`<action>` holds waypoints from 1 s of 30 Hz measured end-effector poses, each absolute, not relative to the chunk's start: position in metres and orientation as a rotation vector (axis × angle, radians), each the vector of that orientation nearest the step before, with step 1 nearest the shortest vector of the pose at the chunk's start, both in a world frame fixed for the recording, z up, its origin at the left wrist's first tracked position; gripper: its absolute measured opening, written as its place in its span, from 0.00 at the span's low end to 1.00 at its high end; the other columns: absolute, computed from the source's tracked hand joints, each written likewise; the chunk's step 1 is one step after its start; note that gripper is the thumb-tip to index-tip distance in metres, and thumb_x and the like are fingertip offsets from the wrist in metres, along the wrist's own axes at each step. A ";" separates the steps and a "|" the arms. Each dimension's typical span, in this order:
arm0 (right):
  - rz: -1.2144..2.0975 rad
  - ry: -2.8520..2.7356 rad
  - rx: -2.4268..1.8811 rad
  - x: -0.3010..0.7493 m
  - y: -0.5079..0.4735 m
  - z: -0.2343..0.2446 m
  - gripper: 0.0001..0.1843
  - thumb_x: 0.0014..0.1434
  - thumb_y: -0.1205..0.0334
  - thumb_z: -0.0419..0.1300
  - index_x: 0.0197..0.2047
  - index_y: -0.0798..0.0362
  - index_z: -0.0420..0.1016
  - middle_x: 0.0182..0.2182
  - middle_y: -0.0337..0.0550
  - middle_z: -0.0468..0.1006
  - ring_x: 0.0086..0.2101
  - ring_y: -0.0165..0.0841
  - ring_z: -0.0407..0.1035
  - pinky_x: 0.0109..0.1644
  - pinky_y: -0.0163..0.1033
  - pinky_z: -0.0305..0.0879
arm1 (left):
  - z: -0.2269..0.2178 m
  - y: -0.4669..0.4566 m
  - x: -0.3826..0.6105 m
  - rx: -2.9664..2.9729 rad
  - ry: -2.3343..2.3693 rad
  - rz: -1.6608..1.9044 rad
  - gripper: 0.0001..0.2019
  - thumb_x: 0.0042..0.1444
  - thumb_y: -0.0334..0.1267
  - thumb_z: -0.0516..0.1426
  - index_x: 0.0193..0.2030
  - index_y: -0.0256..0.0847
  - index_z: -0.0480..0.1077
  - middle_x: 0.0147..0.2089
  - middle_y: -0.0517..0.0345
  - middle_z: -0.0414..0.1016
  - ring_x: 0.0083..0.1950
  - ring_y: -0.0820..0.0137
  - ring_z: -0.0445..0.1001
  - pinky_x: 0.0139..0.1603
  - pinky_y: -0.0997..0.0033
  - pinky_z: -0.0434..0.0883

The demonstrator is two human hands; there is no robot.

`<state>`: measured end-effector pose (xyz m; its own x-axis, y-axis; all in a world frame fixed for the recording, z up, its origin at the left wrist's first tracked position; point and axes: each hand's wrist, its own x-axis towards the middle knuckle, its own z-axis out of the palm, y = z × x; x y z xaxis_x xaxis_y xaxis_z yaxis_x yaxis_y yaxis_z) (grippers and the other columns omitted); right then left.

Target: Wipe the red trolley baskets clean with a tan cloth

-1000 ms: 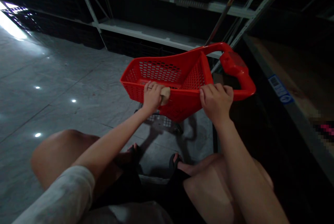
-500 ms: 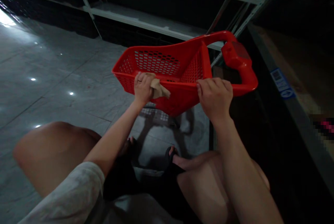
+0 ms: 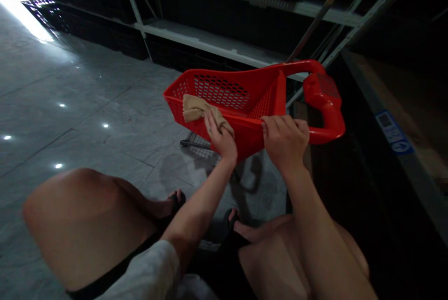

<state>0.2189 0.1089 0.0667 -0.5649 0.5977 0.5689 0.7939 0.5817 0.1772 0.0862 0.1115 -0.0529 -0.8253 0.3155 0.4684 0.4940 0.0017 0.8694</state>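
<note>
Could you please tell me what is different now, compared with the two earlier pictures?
The left hand has moved along the near rim of the red basket, towards the handle. The beige cloth, which stuck out on the handle side of that hand, now spreads out on the other side. Nothing was let go. The right hand stayed on the rim near the handle.

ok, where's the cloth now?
In the head view, just left of centre: the cloth lies over the red basket's near rim, under the left hand.
</note>
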 end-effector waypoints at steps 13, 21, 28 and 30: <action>-0.440 -2.398 -1.057 0.263 0.103 0.102 0.20 0.71 0.67 0.48 0.56 0.52 0.78 0.54 0.50 0.82 0.53 0.45 0.71 0.55 0.48 0.61 | -0.050 0.078 0.099 -1.184 -2.188 -1.981 0.12 0.57 0.26 0.54 0.46 0.43 0.70 0.50 0.48 0.74 0.58 0.60 0.72 0.67 0.54 0.69; -0.435 -2.412 -1.271 0.266 0.108 0.102 0.17 0.70 0.65 0.47 0.48 0.51 0.78 0.40 0.50 0.84 0.42 0.43 0.73 0.50 0.48 0.56 | -0.034 0.079 0.164 -2.056 -1.673 -1.873 0.17 0.61 0.28 0.53 0.55 0.47 0.72 0.55 0.52 0.75 0.59 0.64 0.74 0.64 0.63 0.71; -0.407 -2.428 -1.204 0.272 0.105 0.099 0.18 0.72 0.63 0.46 0.53 0.52 0.76 0.45 0.51 0.83 0.44 0.43 0.72 0.53 0.49 0.55 | -0.117 0.069 0.135 -2.100 -1.895 -1.706 0.19 0.49 0.23 0.51 0.45 0.46 0.72 0.43 0.51 0.77 0.48 0.60 0.78 0.53 0.59 0.78; -0.445 -2.429 -1.236 0.268 0.102 0.101 0.18 0.73 0.61 0.46 0.52 0.52 0.76 0.44 0.51 0.83 0.44 0.44 0.72 0.53 0.50 0.56 | -0.125 0.062 0.124 -2.090 -1.941 -1.690 0.18 0.47 0.24 0.51 0.42 0.48 0.70 0.41 0.51 0.76 0.46 0.58 0.77 0.51 0.57 0.79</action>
